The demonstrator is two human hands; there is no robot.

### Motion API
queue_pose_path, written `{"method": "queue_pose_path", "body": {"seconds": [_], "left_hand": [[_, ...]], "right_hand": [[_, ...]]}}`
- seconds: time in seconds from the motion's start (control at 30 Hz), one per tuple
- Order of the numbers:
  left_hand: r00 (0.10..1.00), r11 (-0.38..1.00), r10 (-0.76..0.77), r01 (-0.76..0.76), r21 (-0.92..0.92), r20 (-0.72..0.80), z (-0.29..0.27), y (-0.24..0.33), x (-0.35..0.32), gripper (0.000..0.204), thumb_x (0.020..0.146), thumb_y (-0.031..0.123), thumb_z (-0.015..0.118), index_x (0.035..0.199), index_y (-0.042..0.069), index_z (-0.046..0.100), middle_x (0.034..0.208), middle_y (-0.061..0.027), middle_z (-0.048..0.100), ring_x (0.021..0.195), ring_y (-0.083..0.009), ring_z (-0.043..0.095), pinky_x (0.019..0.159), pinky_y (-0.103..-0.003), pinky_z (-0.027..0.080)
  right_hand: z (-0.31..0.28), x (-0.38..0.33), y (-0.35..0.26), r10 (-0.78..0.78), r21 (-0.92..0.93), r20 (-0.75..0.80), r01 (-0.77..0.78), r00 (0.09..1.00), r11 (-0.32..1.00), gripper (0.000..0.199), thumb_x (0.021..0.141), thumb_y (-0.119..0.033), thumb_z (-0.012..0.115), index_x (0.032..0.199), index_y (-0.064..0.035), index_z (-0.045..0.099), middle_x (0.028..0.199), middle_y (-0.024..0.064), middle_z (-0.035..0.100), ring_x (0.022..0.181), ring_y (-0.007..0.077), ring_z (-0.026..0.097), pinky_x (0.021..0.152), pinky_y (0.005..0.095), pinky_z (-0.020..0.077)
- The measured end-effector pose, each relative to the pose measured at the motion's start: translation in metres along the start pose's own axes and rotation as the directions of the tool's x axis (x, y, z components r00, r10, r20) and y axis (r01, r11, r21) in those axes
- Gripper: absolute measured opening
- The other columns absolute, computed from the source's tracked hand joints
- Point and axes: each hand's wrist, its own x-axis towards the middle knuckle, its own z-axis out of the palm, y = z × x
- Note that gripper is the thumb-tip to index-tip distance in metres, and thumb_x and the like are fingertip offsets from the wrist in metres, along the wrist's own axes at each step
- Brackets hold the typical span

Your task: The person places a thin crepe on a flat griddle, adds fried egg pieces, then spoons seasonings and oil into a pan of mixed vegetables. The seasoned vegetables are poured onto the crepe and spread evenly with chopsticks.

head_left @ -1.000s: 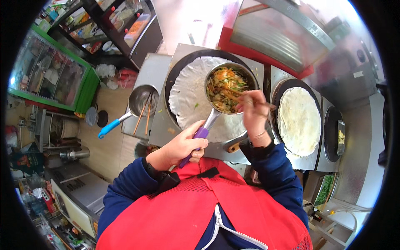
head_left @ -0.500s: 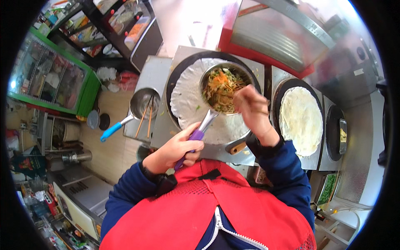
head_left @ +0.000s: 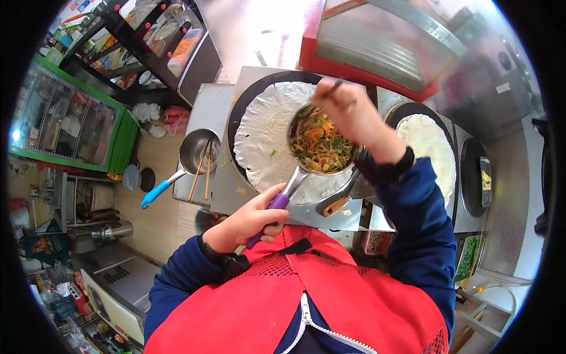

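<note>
My left hand [head_left: 253,219] is wrapped round the purple handle [head_left: 272,213] of a metal pan. Its round bowl, full of mixed shredded vegetables [head_left: 321,140] with orange and green bits, is held over a large pale flatbread [head_left: 265,130] on a black round griddle [head_left: 237,112]. My right hand [head_left: 348,109], smeared by motion, is above the bowl's far rim with its fingers closed. A thin dark piece shows at those fingers; what it is I cannot make out. The hand hides part of the bowl.
To the left, a blue-handled pan [head_left: 191,150] holds chopsticks [head_left: 206,177]. A wooden-handled tool [head_left: 336,206] lies at the griddle's near edge. Right of it, a second flatbread [head_left: 427,144] lies on another griddle. A red-framed glass case [head_left: 377,53] stands behind.
My right hand has moved from the bowl's right side to above its far rim. The orange shreds, earlier heaped on top, look more mixed in. My left hand keeps its grip.
</note>
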Motion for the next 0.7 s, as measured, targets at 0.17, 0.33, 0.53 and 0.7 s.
{"method": "queue_pose_path", "body": {"seconds": [0.17,0.33,0.53,0.7], "left_hand": [[0.984,0.998,0.059,-0.059,0.006,-0.171,-0.006,0.006,-0.008,0.070,0.092,0.003,0.053,0.151,0.018,0.018,0.078,-0.0003,0.043,0.055,-0.0064,0.036,0.047,-0.023,0.032],[0.980,0.987,0.151,-0.157,-0.039,-0.129,-0.008,-0.008,0.008,0.071,0.091,0.003,0.054,0.151,0.016,0.018,0.078,-0.0003,0.042,0.056,-0.0072,0.038,0.049,-0.024,0.035],[0.968,0.989,0.114,-0.133,-0.072,-0.222,-0.001,-0.010,0.009,0.071,0.089,0.001,0.053,0.149,0.016,0.018,0.074,0.0000,0.042,0.054,-0.0077,0.038,0.046,-0.024,0.033],[0.987,0.977,0.156,-0.150,-0.149,0.030,0.008,0.003,0.009,0.069,0.091,0.001,0.052,0.150,0.018,0.020,0.073,0.0025,0.037,0.053,-0.0055,0.033,0.045,-0.023,0.028]], "right_hand": [[-0.028,-0.033,0.030,0.478,0.114,0.012,-0.477,0.878,0.872,0.019,0.094,-0.012,0.061,0.080,-0.0008,0.057,0.066,0.0044,0.060,0.052,0.0078,0.054,0.049,0.0232,0.0442],[0.019,-0.105,0.049,0.627,0.601,-0.216,-0.404,0.749,0.690,0.018,0.097,-0.017,0.058,0.088,-0.0016,0.057,0.071,0.0095,0.064,0.053,0.0136,0.060,0.046,0.0237,0.0474],[0.053,-0.125,0.047,0.874,0.878,-0.380,-0.178,0.303,0.444,0.014,0.098,-0.020,0.056,0.096,-0.0065,0.055,0.081,0.0068,0.060,0.068,0.0146,0.059,0.054,0.0246,0.0502],[0.062,-0.097,0.030,0.550,0.535,-0.593,-0.223,0.588,0.815,0.023,0.101,-0.023,0.052,0.095,-0.0007,0.052,0.081,0.0127,0.064,0.056,0.0165,0.060,0.052,0.0254,0.0497]]}}
